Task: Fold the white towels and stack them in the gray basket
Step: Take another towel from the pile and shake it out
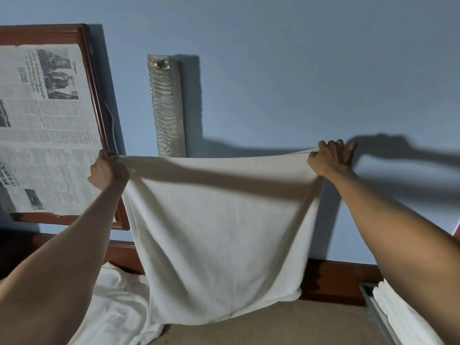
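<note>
Two hands (108, 169) (328, 158) gripping white towel (219, 232), hanging creased

loose towels (117, 307) at left, basket (378, 317) at right, held towel (219, 235) between, before the wall (298, 70)

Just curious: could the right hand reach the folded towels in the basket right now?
Probably not yet. The right hand is raised, gripping a corner of the spread towel. The basket with folded towels sits below that arm, unobstructed, so it could after letting go.

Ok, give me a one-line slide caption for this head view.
Left hand and right hand hold a white towel spread by its top corners.
</note>
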### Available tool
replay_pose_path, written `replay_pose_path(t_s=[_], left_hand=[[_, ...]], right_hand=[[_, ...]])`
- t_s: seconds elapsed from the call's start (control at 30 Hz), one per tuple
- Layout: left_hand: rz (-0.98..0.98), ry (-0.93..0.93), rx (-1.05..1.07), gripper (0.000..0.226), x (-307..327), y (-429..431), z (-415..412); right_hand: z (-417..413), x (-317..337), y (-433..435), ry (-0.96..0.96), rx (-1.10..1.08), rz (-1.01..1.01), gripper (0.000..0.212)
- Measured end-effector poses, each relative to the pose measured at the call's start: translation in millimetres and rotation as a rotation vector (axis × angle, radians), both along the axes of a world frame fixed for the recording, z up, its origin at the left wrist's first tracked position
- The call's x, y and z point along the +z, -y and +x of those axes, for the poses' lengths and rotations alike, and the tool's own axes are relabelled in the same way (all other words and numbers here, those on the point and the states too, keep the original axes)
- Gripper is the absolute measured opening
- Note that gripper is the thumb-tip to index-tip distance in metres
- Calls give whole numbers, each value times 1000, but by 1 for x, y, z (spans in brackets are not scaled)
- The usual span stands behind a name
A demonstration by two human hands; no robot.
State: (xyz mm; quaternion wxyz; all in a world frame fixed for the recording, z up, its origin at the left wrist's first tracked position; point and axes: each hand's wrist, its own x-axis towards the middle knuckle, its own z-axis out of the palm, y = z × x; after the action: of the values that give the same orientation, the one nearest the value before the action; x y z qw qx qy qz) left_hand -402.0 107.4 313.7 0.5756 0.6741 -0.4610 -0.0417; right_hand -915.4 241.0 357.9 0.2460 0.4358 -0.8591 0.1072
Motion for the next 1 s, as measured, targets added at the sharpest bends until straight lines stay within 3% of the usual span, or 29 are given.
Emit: replay_pose_path(t_s=[0.17,0.37,0.6,0.77,1.0], left_hand=[[100,-23,-6,36,-11,-13,-13],[144,-75,-43,32,-12,-50,-30],[100,-61,-60,33,-11,-121,-48],[44,-105,-52,34,-11,-180,-55],[-80,-203,-218,36,-5,-248,-55]], right_hand=[[-9,-29,-23,7,18,-9,46],[-30,-48,-67,-31,70,-61,29],[-45,-41,-142,144,91,-356,19],[-50,-39,-209,251,81,-402,14],[-47,-30,-290,360,64,-554,19]])
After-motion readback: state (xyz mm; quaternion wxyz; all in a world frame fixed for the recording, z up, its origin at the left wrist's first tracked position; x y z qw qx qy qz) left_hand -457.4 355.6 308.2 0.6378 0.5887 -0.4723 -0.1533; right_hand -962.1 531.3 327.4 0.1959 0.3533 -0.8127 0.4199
